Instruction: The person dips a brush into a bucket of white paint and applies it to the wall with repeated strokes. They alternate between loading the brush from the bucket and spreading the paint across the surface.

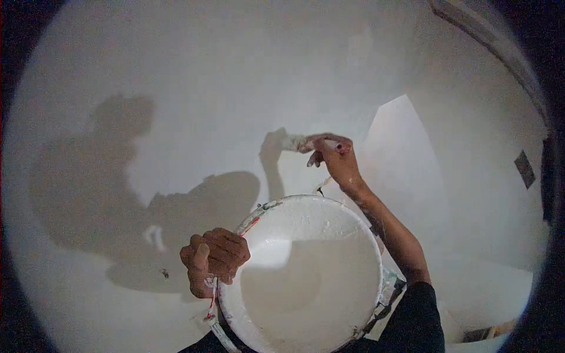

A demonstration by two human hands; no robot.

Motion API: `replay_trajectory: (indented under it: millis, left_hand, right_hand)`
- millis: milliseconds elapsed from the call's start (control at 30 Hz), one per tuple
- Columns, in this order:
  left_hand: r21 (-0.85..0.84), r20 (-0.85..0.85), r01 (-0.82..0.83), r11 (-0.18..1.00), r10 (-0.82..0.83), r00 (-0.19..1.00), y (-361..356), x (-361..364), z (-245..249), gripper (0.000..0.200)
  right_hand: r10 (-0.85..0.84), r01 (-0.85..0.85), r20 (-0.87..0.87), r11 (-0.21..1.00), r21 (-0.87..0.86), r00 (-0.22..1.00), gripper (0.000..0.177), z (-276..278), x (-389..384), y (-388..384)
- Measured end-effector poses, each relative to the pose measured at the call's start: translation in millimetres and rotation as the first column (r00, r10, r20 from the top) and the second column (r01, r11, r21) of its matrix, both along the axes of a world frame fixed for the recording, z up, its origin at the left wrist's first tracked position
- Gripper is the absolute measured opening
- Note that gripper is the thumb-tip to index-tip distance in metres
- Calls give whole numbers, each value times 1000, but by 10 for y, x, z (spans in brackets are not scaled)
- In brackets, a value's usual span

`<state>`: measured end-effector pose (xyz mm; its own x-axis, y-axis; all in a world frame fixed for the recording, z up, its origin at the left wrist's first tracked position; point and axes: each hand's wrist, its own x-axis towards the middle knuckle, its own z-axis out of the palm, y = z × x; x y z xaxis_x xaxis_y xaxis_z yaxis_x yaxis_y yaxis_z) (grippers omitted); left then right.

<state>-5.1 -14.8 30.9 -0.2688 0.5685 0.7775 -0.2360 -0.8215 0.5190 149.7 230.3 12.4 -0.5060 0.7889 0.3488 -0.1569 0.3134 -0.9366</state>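
A round bucket (377,259) with white paint (312,288) inside is close below me, its rim smeared with paint. My left hand (215,262) is closed around the bucket's handle (212,303) at the left side of the rim. Beyond the bucket, my right hand (336,154) grips a paintbrush (292,143), its whitish bristle end pointing left at the pale wall (318,70). Most of the brush handle is hidden inside the fingers. The bristle end meets its own shadow on the wall.
Shadows of a head, arm and bucket (200,206) fall across the wall on the left. A brighter patch (406,141) lies right of my right hand. A dark diamond-shaped mark (524,169) shows at far right, and a long edge (488,44) runs along the upper right.
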Motion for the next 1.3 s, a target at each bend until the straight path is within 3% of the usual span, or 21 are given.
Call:
replay_trajectory:
  millis: [67,133,200,233,267,333,367,400,467,567,633,733,767,800,867,967,1067,1133,1200,1267,1300]
  left_hand:
    - [118,42,39,992,-44,998,36,13,-3,56]
    - [73,32,30,997,-32,999,17,-11,-55,56]
    - [27,14,15,1000,-16,1000,-3,-32,-59,56]
    - [34,43,18,999,-20,999,-3,-24,-58,55]
    - [41,74,23,999,-26,997,-1,-6,-61,55]
    - [26,73,24,999,-26,997,-3,46,14,54]
    - [14,70,28,1000,-29,997,-6,61,44,53]
    - [14,70,31,999,-32,997,-21,44,9,53]
    - [-53,76,-16,998,20,997,-59,-26,-91,54]
    - [30,95,12,999,-15,995,-16,-12,-77,53]
    - [34,76,16,999,-18,997,-21,-44,-87,53]
    - [66,53,47,997,-50,997,16,-15,-50,53]
    - [100,46,67,993,-71,996,31,1,-31,53]
    - [102,46,69,992,-74,996,28,9,-37,53]
    - [59,118,8,998,-15,993,5,8,-57,54]
    - [27,119,-38,999,35,992,-15,11,-84,54]
    - [118,7,4,993,-5,1000,39,-37,-26,55]
    - [62,54,-4,998,1,999,-1,-40,-75,55]
    - [5,98,-15,1000,14,995,-21,-26,-61,55]
    - [86,68,16,996,-21,997,19,23,38,55]
    - [88,70,14,996,-20,997,19,19,21,55]
  right_hand:
    - [-31,29,24,996,79,999,24,338,48,-106]
    - [-164,101,141,922,373,976,25,659,53,-163]
    - [-211,132,8,639,758,977,28,831,43,-36]
    - [-312,97,88,531,842,946,35,982,76,-62]
    - [-309,95,88,531,842,947,35,1023,37,-28]
    - [-384,61,64,306,950,921,43,1076,-75,-4]
    - [-284,-108,348,615,781,893,45,1088,-99,-61]
    - [-287,-107,348,615,781,892,45,966,-117,2]
    - [-234,-425,478,244,872,846,45,539,-180,237]
    - [-241,-583,614,195,789,751,41,377,-70,131]
    - [-149,-783,857,355,511,493,39,528,-18,2]
    - [-167,-744,828,370,557,536,39,578,-32,116]
    - [-79,-628,843,631,455,533,40,565,-83,316]
    - [-84,-573,666,440,692,741,41,716,-52,407]
    - [-294,-428,498,274,861,816,40,1175,-35,397]
    - [-347,-230,394,429,874,851,41,1452,23,211]
    - [-409,-133,245,283,950,879,47,1123,24,378]
    - [-491,-350,393,181,919,777,55,750,-22,432]
    - [-283,-620,710,350,703,645,59,498,-8,277]
    - [-192,-768,841,345,540,505,54,362,6,134]
    - [-153,-743,780,239,625,607,50,323,10,95]
